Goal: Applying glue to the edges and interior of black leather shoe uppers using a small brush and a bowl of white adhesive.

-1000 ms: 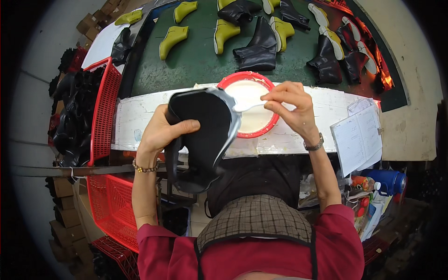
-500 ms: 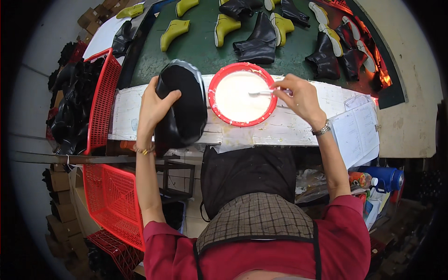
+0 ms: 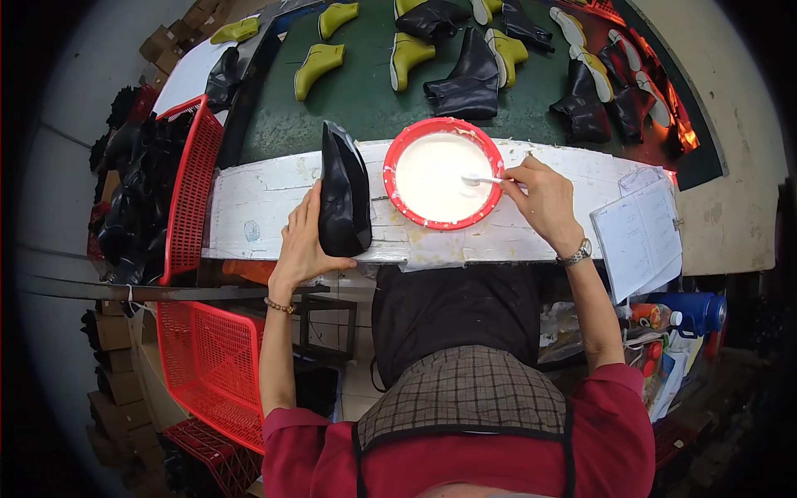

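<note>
A black leather boot [image 3: 342,195] is gripped by my left hand [image 3: 303,245], at the near left of the white bench; my fingers lie along its left side and my thumb reaches under its near end. The boot has turned so that its smooth side shows, with its toe pointing away or its end hidden; which I cannot tell. My right hand [image 3: 544,203] pinches a small white brush [image 3: 481,179], whose head dips into white paste [image 3: 436,178] in a round red bowl [image 3: 394,199].
Beyond the white bench [image 3: 266,191], a green belt [image 3: 282,116] carries yellow boots [image 3: 320,70] and black boots [image 3: 465,79]. Red baskets [image 3: 193,178] stand at the left, one full of black boots. An open notebook [image 3: 635,232], a blue flask [image 3: 697,314] and a bottle lie at the right.
My left hand has turned the boot from its open, dark side to its smooth side and moved lower on it. The brush has shifted slightly right and nearer within the paste.
</note>
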Motion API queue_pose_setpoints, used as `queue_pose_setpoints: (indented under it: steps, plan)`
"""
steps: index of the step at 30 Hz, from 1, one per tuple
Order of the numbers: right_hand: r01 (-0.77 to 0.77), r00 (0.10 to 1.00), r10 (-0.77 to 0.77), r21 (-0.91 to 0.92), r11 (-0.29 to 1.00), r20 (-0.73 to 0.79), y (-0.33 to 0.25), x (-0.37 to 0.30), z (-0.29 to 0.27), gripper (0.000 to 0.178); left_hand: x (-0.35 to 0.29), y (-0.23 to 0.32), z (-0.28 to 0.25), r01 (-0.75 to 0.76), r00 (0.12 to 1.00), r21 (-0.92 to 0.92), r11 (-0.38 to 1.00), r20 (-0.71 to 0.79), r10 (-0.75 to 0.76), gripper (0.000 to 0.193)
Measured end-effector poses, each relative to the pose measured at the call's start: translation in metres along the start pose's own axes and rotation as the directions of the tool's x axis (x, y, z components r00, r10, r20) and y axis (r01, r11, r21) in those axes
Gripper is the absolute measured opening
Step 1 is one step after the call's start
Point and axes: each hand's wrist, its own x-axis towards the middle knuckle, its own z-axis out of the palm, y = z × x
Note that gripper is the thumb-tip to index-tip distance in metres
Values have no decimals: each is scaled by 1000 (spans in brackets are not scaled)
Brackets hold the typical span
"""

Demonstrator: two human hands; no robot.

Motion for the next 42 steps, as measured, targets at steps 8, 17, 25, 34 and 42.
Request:
queue_pose_setpoints:
  steps: [8,17,25,34,42]
  plan:
    - [-111,993,113,101,989,-20,11,-8,7,17,-4,-24,16,-72,942,-193,979,-334,3,94]
    - [58,998,-25,614,788,-62,-50,9,7,16,-7,62,1,-281,848,-162,946,-504,166,89]
    - [181,958,-32,519,835,-284,-19,49,5,17,-16,70,3,-481,829,-352,803,-480,286,93]
    - [262,955,-112,606,751,-275,-37,34,-3,23,9,86,21,-474,731,-459,752,-681,45,96]
    - [268,963,-181,625,733,-200,-51,8,-7,23,51,89,7,-511,551,-70,857,-791,264,84]
